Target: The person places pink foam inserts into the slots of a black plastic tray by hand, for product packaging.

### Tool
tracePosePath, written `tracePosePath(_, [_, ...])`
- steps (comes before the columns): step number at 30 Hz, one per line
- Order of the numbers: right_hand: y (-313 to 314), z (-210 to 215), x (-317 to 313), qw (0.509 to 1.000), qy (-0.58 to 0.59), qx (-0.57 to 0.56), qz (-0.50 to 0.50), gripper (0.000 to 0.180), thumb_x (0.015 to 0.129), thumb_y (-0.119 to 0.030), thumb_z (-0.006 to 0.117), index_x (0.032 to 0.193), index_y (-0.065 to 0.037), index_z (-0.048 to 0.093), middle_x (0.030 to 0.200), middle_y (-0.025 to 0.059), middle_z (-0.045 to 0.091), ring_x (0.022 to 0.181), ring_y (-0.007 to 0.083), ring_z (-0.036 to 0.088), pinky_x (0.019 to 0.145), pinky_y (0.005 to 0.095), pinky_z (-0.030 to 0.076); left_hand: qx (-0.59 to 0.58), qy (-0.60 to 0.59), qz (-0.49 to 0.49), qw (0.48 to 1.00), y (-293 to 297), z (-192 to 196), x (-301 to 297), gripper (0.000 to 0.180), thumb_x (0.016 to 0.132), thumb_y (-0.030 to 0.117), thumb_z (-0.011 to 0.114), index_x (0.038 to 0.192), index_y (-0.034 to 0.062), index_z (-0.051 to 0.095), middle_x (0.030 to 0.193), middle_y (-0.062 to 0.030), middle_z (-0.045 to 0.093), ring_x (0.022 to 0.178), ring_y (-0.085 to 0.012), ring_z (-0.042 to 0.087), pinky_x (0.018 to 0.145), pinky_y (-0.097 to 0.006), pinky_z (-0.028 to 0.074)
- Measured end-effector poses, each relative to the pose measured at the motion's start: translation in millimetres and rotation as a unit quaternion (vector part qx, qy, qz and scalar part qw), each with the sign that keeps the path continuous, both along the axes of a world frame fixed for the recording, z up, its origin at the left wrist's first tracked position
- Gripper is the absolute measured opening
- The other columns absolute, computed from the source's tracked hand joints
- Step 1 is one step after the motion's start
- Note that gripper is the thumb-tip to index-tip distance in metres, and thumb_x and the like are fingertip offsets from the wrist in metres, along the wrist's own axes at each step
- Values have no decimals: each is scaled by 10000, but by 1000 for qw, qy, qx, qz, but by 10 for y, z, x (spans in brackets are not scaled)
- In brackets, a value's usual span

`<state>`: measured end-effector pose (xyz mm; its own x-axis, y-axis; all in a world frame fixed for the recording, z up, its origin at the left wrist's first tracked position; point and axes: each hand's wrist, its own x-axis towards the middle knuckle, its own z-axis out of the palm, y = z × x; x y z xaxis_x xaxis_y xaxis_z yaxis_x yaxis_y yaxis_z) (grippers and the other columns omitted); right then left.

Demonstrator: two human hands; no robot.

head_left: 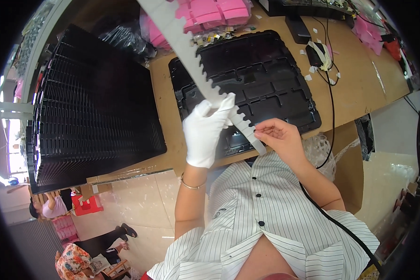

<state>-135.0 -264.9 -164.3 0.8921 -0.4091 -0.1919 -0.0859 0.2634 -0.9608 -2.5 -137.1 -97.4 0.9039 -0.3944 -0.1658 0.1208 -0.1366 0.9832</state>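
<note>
Diagonally, notched white strip [198,60] from upper left to lower right, gloved left hand [205,133] and bare right hand [277,137] both gripping

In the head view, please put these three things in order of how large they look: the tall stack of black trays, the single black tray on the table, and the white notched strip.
1. Stack of black trays.
2. Single black tray.
3. White notched strip, held by the gloved left hand and the bare right hand. It is nearer the camera, so it looks larger than it is.

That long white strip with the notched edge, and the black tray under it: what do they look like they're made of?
The notched strip looks like matte backing paper or thin plastic film: flat, pale, die-cut teeth along one edge. The black tray looks like thin moulded plastic: glossy highlights, shallow formed compartments.
</note>
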Motion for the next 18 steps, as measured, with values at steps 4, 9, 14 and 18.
tracePosePath(4, [110, 107, 281, 999, -15, -12, 31, 190, 828, 47, 682, 1015, 36, 648, 954, 77, 672, 868, 99, 640, 784, 218, 520, -46, -2, 96, 994, 237, -18, 84, 225, 851, 132, 737, 996, -29, 674, 826, -69, 689, 647, -70, 614, 559, -188, 467])
tracePosePath(9, [198, 119, 594, 989, -82, -106, 65, 150, 790, 66, 699, 930, 13, 686, 983, 88, 609, 847, 122, 616, 747, 235, 521, -28, -10, 151, 988, 462, 26, 223, 201, 864, 115, 719, 998, -29, 675, 844, -62, 670, 616, -59, 583, 559, -187, 467])
tracePosePath(14, [101, 345, 942, 867, -286, -373, 165, 142, 726, 40, 730, 831, -36, 671, 954, 64, 528, 861, 175, 538, 723, 281, 476, -43, -47, 206, 976, 591, -56, 402, 160, 889, 120, 694, 973, -16, 685, 817, -22, 655, 688, -50, 584, 566, -183, 427])
tracePosePath(18, [-226, 486, 1726, 859, -213, -385, 264, 60, 801, -110, 709, 855, -92, 687, 980, 20, 536, 1001, 204, 471, 906, 320, 363, -51, -61, 271, 959, 639, -118, 484, 129, 890, 123, 693, 928, 0, 686, 814, -32, 662, 702, -59, 594, 558, -183, 435])
